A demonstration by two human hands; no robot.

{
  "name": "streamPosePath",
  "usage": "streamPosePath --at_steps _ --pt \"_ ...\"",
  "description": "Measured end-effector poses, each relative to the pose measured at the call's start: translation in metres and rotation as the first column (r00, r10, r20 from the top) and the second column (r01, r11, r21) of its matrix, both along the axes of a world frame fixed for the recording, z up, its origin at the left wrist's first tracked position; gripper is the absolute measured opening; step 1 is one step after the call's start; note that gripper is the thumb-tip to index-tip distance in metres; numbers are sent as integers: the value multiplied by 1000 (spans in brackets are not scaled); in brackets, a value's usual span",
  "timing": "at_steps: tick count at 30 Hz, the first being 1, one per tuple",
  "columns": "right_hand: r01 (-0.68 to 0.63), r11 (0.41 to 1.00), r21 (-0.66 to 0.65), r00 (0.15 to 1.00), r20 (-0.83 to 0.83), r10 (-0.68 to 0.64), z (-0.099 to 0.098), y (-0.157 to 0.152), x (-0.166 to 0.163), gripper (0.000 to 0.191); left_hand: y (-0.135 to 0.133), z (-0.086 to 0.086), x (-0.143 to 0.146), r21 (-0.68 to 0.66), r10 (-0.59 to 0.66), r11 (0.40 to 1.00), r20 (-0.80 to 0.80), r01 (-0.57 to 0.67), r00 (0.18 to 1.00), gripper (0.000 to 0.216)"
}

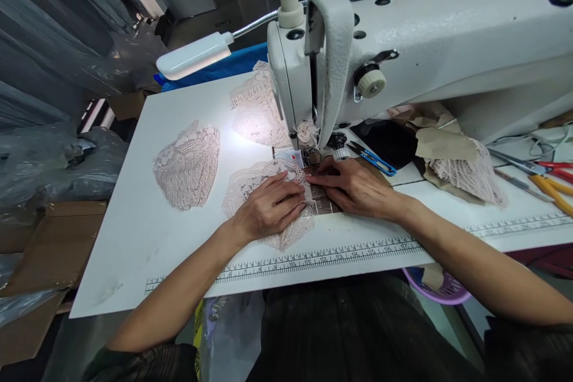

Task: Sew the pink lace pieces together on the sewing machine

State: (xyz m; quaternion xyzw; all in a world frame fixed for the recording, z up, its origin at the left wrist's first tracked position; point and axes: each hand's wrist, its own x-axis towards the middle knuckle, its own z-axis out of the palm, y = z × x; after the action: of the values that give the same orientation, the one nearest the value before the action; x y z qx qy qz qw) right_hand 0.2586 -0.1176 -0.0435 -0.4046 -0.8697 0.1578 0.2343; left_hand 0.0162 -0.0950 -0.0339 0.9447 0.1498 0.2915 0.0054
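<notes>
A pale pink lace piece (239, 188) lies on the white sewing table under the needle area of a sewing machine (416, 42). My left hand (271, 206) rests flat on this lace, its fingers stretched toward the presser foot (312, 158). From the other side, my right hand (356, 185) pinches the lace's right edge between thumb and fingers, just in front of the foot. The fingertips partly cover the seam edge. Another lace piece (188, 167) lies apart to the left, and more lace (257, 107) sits behind the machine head.
Blue thread snips (371, 159) lie right of the needle, beside a black cloth (387, 140). Fabric scraps (447, 146) and orange-handled scissors (553, 191) are farther right. A lamp (194, 55) hangs over the table. A printed ruler (322, 259) runs along the front edge.
</notes>
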Motion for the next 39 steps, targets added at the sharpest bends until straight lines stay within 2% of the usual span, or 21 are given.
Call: streamPosePath --at_steps 3,10,14,18,21,24,32,39 --pt "-47 998 32 997 64 45 1 -1 0 40 0 0 0 -1 -5 1000 2 5 1000 3" --pt "-38 997 69 989 147 27 3 -3 0 37 -1 -5 -2 -22 5 1000 -27 -6 1000 4" --pt "-31 995 90 984 180 14 5 -4 -2 36 3 3 -5 -41 -40 998 -28 39 999 21" --pt "-43 992 122 977 214 16 7 -6 -4 35 13 8 -4 45 75 996 -89 -71 993 29" --pt "-47 988 149 976 216 14 5 -6 -5 34 17 4 -1 127 148 984 -192 -125 970 31" --pt "-48 989 140 979 203 19 3 -6 -6 33 15 -1 0 148 182 978 -245 -149 952 32" --pt "-29 991 130 981 193 4 4 -7 -6 33 12 -3 -1 86 191 981 -248 -175 950 34" --pt "-27 990 139 980 197 0 4 -8 -6 33 12 -3 -1 106 200 978 -254 -178 946 35"
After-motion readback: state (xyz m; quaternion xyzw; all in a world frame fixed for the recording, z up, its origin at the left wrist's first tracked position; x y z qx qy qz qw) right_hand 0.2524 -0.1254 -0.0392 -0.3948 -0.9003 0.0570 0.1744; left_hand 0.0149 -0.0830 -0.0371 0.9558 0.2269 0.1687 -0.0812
